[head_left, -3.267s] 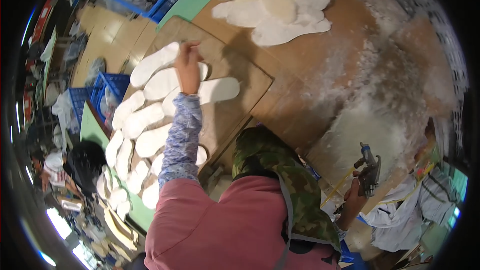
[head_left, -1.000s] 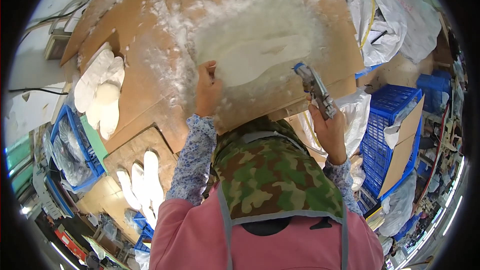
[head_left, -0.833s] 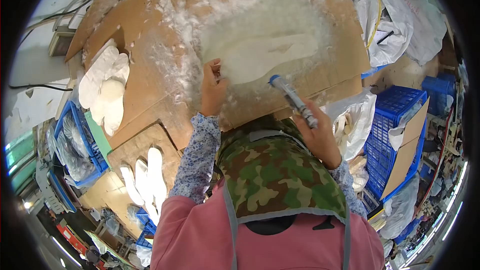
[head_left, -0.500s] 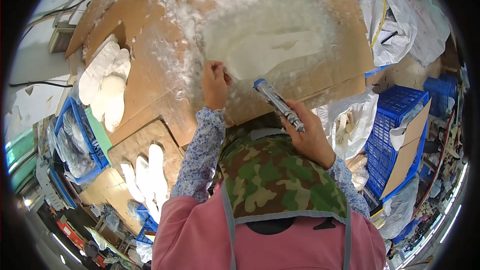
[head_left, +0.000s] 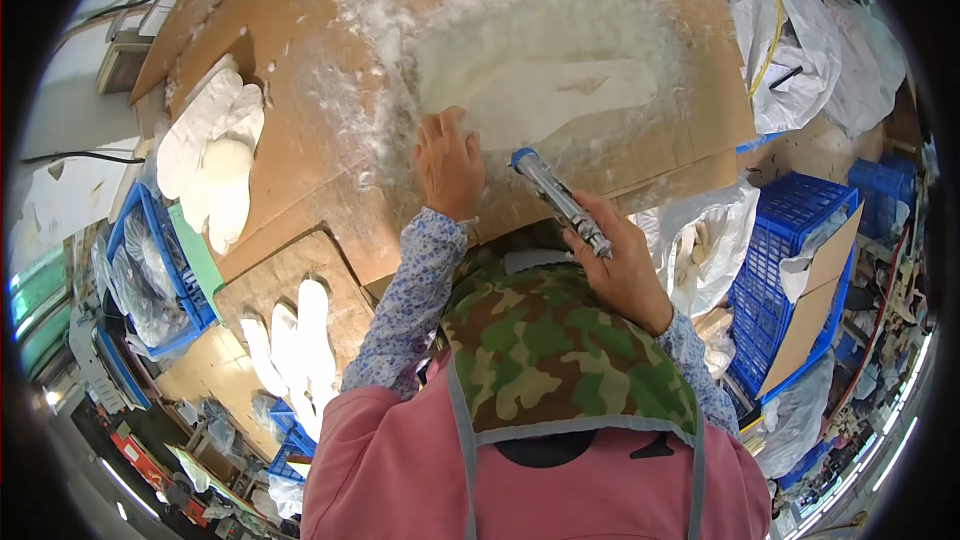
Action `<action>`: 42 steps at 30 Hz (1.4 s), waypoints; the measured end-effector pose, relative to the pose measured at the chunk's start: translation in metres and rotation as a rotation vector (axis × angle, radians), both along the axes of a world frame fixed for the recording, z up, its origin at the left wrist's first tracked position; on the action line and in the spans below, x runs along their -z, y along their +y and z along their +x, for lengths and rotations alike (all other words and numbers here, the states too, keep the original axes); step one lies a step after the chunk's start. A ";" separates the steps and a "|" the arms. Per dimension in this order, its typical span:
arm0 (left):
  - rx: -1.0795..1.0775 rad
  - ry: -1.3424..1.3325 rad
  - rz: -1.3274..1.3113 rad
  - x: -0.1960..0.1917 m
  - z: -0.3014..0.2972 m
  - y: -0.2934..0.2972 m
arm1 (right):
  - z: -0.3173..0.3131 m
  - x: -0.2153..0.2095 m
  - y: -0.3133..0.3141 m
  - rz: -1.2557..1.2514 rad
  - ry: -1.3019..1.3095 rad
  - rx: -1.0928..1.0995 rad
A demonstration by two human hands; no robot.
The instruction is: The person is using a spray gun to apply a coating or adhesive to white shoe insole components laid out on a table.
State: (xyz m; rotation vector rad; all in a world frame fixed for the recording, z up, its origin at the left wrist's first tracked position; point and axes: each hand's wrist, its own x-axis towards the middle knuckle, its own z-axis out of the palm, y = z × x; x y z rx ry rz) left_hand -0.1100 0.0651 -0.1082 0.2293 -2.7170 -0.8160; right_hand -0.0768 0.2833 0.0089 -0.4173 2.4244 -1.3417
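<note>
A pale insole (head_left: 560, 100) lies on a fluffy off-white patch of fleece (head_left: 600, 25) on the cardboard-covered table. My left hand (head_left: 450, 165) is at the insole's left, near end, palm down with its fingers stretched out and apart; whether the fingertips touch the insole I cannot tell. My right hand (head_left: 625, 260) grips a silver cylindrical tool (head_left: 560, 200) with a blue end cap. The capped end points up and left, just short of the insole's near edge. Part of the tool is hidden inside my fingers.
White insoles lie stacked on the table's left side (head_left: 215, 155), and more (head_left: 300, 340) rest on a lower board. Loose fluff covers the cardboard (head_left: 290, 60). A blue crate (head_left: 780, 270) and an open white bag (head_left: 700, 250) stand right; another blue crate (head_left: 185, 295) stands left.
My left hand has gone from curled to spread fingers and moved slightly right toward the insole. The tool stays in my right hand, almost unmoved.
</note>
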 end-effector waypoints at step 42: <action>-0.071 0.072 0.118 0.004 -0.003 -0.004 | -0.015 0.002 0.024 0.047 -0.027 0.253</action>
